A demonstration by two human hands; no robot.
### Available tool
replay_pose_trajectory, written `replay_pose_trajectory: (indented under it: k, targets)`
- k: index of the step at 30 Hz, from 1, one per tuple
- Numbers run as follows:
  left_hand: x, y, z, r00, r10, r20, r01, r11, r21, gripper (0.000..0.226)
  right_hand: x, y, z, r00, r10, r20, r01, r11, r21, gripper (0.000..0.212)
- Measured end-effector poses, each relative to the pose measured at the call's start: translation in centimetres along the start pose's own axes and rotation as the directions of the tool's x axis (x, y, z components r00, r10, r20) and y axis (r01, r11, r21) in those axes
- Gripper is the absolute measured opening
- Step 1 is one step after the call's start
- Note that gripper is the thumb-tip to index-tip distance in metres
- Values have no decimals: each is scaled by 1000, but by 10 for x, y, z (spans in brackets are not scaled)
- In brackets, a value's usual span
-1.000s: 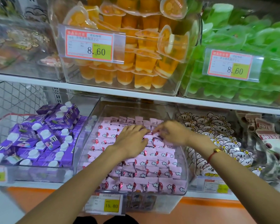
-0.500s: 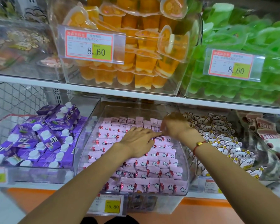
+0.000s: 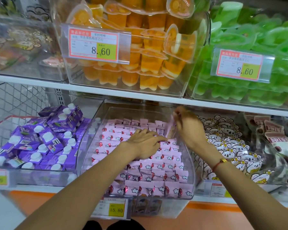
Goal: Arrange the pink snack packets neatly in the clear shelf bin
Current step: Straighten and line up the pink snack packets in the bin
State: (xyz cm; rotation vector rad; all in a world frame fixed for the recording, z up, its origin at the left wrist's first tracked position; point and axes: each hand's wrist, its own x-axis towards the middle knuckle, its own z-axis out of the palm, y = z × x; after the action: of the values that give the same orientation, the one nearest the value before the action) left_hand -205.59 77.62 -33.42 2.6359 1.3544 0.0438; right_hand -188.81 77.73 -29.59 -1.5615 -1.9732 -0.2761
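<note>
Shop shelving, two white tiers, clear bins side by side on each. Upper tier: centre bin holds stacked orange jelly cups (image 3: 136, 52) with a price tag (image 3: 94, 44) reading 8.60 clipped to its front; the bin to its right holds green jelly cups (image 3: 249, 39), tag also 8.60; the far-left bin's contents are blurred.

Lower tier, centre: clear shelf bin (image 3: 190, 165) filled with pink snack packets (image 3: 156, 176) lying in overlapping rows, cloud print facing up; rear rows stand on edge against the back wall. Yellow tag (image 3: 116, 209) below the bin front reads 15.80.

Left hand (image 3: 145, 143) lies palm down on the middle rows, fingers extended and relaxed, fingertips pointing right. Right hand (image 3: 189, 128) is raised at the bin's rear right corner, fingers pinching one pink packet (image 3: 170, 128) that hangs upright above the rows; motion blur at the fingertips.

Left neighbour bin: purple cartons (image 3: 45, 140) with white caps, loosely piled. Right neighbour bin: white cartoon-face packets (image 3: 231, 146).
</note>
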Motion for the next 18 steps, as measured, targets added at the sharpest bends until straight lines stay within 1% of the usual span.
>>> replay_pose_trajectory:
  k: [1, 3, 4, 5, 6, 7, 8, 9, 10, 11, 12, 13, 14, 15, 16, 17, 18]
  targets:
    - [0, 0, -1, 1000, 3, -4, -3, 1000, -13, 46, -2, 0, -3, 995, 62, -80, -57, 996, 65, 22]
    - [-1, 0, -1, 1000, 11, -18, -13, 995, -99, 44, -7, 1, -10, 958, 192, -214, -151, 969, 197, 22]
    - [-2, 1, -2, 999, 2, -36, -9, 984, -179, 43, -10, 1, -13, 931, 272, -245, -201, 939, 279, 21]
    - [-3, 1, -1, 997, -26, -73, 4, 956, -293, 42, -13, 0, -16, 901, 361, -242, -261, 895, 362, 19]
    - [-6, 3, -2, 989, -86, -117, 28, 902, -431, 39, -15, 0, -17, 868, 454, -201, -331, 831, 447, 17]
    - [-8, 4, -3, 970, -172, -171, 48, 828, -559, 37, -16, -1, -19, 830, 545, -119, -404, 735, 545, 14]
    - [-12, 6, -5, 939, -267, -217, 62, 752, -656, 35, -18, 0, -20, 788, 616, -3, -468, 601, 647, 12]
    - [-16, 7, -7, 905, -345, -248, 58, 677, -733, 35, -19, -1, -21, 744, 656, 129, -518, 445, 731, 13]
    - [-20, 7, -10, 892, -374, -255, 19, 594, -804, 37, -21, -2, -22, 709, 660, 249, -551, 297, 780, 13]
    - [-24, 8, -14, 906, -341, -252, -52, 500, -864, 44, -22, -3, -23, 685, 644, 341, -576, 192, 795, 14]
    - [-29, 10, -18, 925, -273, -265, -124, 443, -888, 54, -23, -5, -24, 669, 621, 409, -600, 127, 790, 15]
    - [-34, 11, -23, 933, -203, -297, -180, 449, -875, 61, -24, -7, -25, 660, 592, 463, -621, 82, 780, 15]
    - [-36, 11, -26, 931, -146, -335, -222, 502, -836, 62, -24, -9, -25, 659, 556, 507, -634, 48, 772, 16]
    - [-38, 9, -28, 922, -118, -370, -250, 548, -798, 56, -24, -11, -27, 663, 517, 542, -643, 23, 765, 16]
    - [-38, 7, -28, 918, -123, -376, -253, 549, -797, 48, -24, -13, -29, 669, 484, 564, -649, 12, 760, 17]
    - [-40, 4, -29, 928, -156, -339, -223, 496, -839, 42, -24, -14, -31, 676, 462, 574, -653, 16, 757, 20]
    - [-42, 2, -31, 946, -205, -253, -157, 392, -906, 39, -24, -14, -33, 685, 453, 571, -654, 36, 756, 23]
